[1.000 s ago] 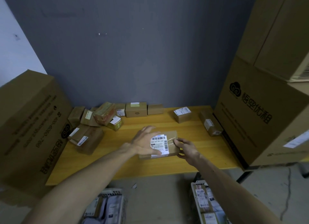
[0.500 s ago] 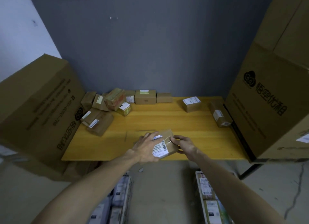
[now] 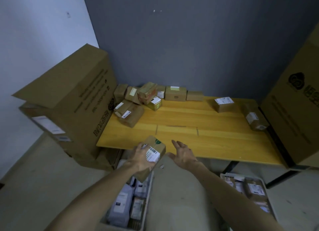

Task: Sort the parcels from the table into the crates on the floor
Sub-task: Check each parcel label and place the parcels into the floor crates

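Note:
My left hand (image 3: 140, 159) grips a small brown parcel (image 3: 156, 147) with a white barcode label, held off the table's front edge above the left crate (image 3: 149, 184). My right hand (image 3: 183, 154) hovers just to the right of the parcel with fingers spread, holding nothing. Several brown parcels (image 3: 138, 99) are piled at the yellow table's (image 3: 198, 123) back left corner, and two more parcels (image 3: 223, 104) lie at the right. The right crate (image 3: 268, 201) on the floor holds several parcels.
A large cardboard box (image 3: 69, 99) stands left of the table, and another tall cardboard box (image 3: 296, 113) stands at its right end. A black table leg (image 3: 227, 167) shows under the front edge. Bare concrete floor lies between the two crates.
The parcel has come off the table and moved left and toward me in my left hand. My right hand has let go of it and opened. The view has swung left.

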